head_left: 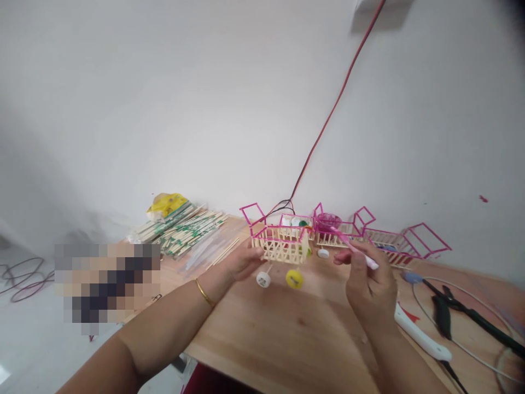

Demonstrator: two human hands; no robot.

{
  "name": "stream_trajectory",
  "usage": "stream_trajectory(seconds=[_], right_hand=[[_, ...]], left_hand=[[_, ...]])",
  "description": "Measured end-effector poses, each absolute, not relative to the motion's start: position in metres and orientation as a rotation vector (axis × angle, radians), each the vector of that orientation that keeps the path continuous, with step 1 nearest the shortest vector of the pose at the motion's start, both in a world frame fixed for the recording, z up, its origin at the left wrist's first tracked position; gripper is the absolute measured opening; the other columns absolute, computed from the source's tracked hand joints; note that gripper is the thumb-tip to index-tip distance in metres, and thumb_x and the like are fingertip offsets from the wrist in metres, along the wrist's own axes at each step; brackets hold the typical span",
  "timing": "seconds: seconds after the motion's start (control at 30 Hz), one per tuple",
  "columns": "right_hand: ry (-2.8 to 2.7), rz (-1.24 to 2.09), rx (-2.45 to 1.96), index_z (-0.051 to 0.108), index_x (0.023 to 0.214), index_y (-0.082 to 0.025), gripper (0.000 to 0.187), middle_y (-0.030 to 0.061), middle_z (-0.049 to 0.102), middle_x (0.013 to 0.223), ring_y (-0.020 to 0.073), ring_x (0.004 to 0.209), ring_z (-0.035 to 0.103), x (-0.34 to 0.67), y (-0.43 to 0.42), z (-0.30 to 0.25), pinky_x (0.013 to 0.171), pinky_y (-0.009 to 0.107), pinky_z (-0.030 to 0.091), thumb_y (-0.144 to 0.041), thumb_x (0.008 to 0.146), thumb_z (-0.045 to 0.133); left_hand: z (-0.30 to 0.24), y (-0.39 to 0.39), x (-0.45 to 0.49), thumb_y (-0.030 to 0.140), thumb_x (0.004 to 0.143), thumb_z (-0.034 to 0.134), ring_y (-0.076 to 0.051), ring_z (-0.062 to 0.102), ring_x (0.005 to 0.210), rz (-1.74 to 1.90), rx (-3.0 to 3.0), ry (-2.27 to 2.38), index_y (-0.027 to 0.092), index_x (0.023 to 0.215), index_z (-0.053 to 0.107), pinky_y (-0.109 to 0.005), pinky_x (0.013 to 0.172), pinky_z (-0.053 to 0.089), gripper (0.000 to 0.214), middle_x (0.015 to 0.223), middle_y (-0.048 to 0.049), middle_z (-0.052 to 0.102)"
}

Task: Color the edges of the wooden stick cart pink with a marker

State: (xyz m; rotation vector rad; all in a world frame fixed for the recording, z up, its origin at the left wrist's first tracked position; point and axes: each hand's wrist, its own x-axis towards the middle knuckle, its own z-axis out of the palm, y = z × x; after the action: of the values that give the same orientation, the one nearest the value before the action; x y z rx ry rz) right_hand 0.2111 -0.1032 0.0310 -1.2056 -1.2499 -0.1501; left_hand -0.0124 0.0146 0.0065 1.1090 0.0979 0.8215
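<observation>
Cart: a small cart (283, 247) built of pale sticks with pink edging, just above the centre of the frame, tilted up off the tabletop (287, 328).
Wheels: 2 show under it, a white wheel (263, 279) and a yellow wheel (294, 278), side by side, each on a thin axle.
Left hand: the left hand (241, 261) reaches in from the lower left; its grip is closed on the cart's left end. A gold bangle (204, 293) sits on the wrist.
Right hand: the right hand (369, 287), right of centre, has its grip pinched around a thin pink tool (356, 249), whose pink tip points up-left toward the cart's right side.
Near the cart: a loose white disc (323, 253) lies between the cart and the right hand.
Behind: a row of more carts (389, 241) along the wall, with a pink bowl (328, 220) among them.
Left of centre: a pile of sticks (184, 230) with a yellow bag (166, 203) on its far end.
Lower right: a white handle (422, 339), black cutters (443, 312) and a white cable (471, 350).
Wall: a red and black wire (328, 117) runs up to the upper right.
</observation>
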Motion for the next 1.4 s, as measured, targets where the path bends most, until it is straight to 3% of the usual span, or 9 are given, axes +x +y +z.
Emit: stream_trajectory(seconds=[0.2,0.33,0.5,0.67,0.87,1.0,1.17,1.27,1.4], right_hand=[[-1.344,-0.109,-1.182,0.062,0.114,-0.022,0.024,-0.0001,0.066,0.077,0.0133,0.071,0.066,0.214,-0.101,0.021,0.071,0.028,0.053,-0.035,0.098,0.05],[-1.373,-0.142,-1.185,0.062,0.116,-0.022,0.025,-0.0006,0.065,0.074,0.0134,0.068,0.064,0.216,-0.102,0.018,0.069,0.027,0.052,-0.036,0.098,0.05],[-1.417,-0.228,-1.233,0.064,0.113,-0.021,0.029,0.0011,0.067,0.076,0.0144,0.069,0.065,0.218,-0.101,0.018,0.069,0.028,0.051,-0.04,0.098,0.049],[-1.403,-0.275,-1.253,0.066,0.112,-0.021,0.028,0.0021,0.068,0.079,0.0127,0.066,0.064,0.218,-0.101,0.019,0.062,0.024,0.049,-0.039,0.098,0.049],[-1.45,-0.309,-1.209,0.065,0.113,-0.023,0.025,0.0046,0.071,0.089,0.0135,0.071,0.067,0.216,-0.1,0.017,0.065,0.025,0.052,-0.035,0.098,0.05],[-1.432,-0.355,-1.197,0.065,0.112,-0.022,0.023,0.0039,0.071,0.088,0.0142,0.073,0.068,0.214,-0.1,0.019,0.068,0.026,0.053,-0.033,0.098,0.05],[-1.431,-0.368,-1.169,0.064,0.11,-0.022,0.019,0.0046,0.072,0.091,0.0171,0.082,0.07,0.214,-0.103,0.02,0.075,0.03,0.055,-0.03,0.096,0.052],[-1.432,-0.335,-1.156,0.064,0.108,-0.023,0.018,0.0049,0.072,0.093,0.018,0.083,0.071,0.211,-0.102,0.017,0.075,0.032,0.057,-0.03,0.092,0.061],[-1.421,-0.167,-1.113,0.057,0.118,-0.025,0.033,0.0079,0.07,0.112,0.0189,0.091,0.072,0.2,-0.098,0.008,0.082,0.038,0.059,-0.028,0.088,0.068]], left_hand=[[0.001,0.02,-0.013,0.056,0.067,0.081,-0.036,0.059,0.128,0.81,0.905,0.101,0.015,0.118,0.066,-0.051,0.114,0.041,0.067,0.125,-0.014,0.071],[-0.005,0.025,-0.015,0.06,0.069,0.078,-0.035,0.06,0.127,0.824,0.861,0.113,0.017,0.123,0.063,-0.049,0.114,0.041,0.071,0.129,-0.0134,0.07],[-0.006,0.028,-0.018,0.062,0.075,0.074,-0.03,0.069,0.111,0.781,0.705,0.138,0.019,0.126,0.06,-0.047,0.103,0.047,0.068,0.12,-0.0112,0.073],[-0.003,0.028,-0.021,0.079,0.081,0.052,-0.028,0.071,0.099,0.653,0.609,0.152,0.008,0.118,0.063,-0.044,0.101,0.046,0.081,0.106,-0.0169,0.076],[-0.002,0.028,-0.023,0.088,0.079,0.038,-0.03,0.071,0.101,0.618,0.636,0.2,0.009,0.116,0.066,-0.046,0.102,0.044,0.092,0.108,-0.0178,0.076],[-0.005,0.027,-0.02,0.086,0.078,0.044,-0.031,0.069,0.105,0.651,0.696,0.192,0.008,0.116,0.066,-0.048,0.106,0.042,0.09,0.109,-0.0187,0.076],[-0.008,0.025,-0.013,0.064,0.072,0.077,-0.031,0.067,0.113,0.811,0.833,0.144,0.014,0.123,0.064,-0.047,0.11,0.042,0.072,0.12,-0.0152,0.073],[-0.009,0.026,-0.011,0.062,0.075,0.075,-0.029,0.068,0.111,0.856,0.774,0.149,0.014,0.122,0.065,-0.045,0.109,0.044,0.068,0.122,-0.0138,0.072],[-0.009,0.029,-0.011,0.068,0.078,0.068,-0.025,0.068,0.11,0.908,0.648,0.129,0.014,0.122,0.064,-0.044,0.111,0.044,0.069,0.116,-0.0108,0.074]])
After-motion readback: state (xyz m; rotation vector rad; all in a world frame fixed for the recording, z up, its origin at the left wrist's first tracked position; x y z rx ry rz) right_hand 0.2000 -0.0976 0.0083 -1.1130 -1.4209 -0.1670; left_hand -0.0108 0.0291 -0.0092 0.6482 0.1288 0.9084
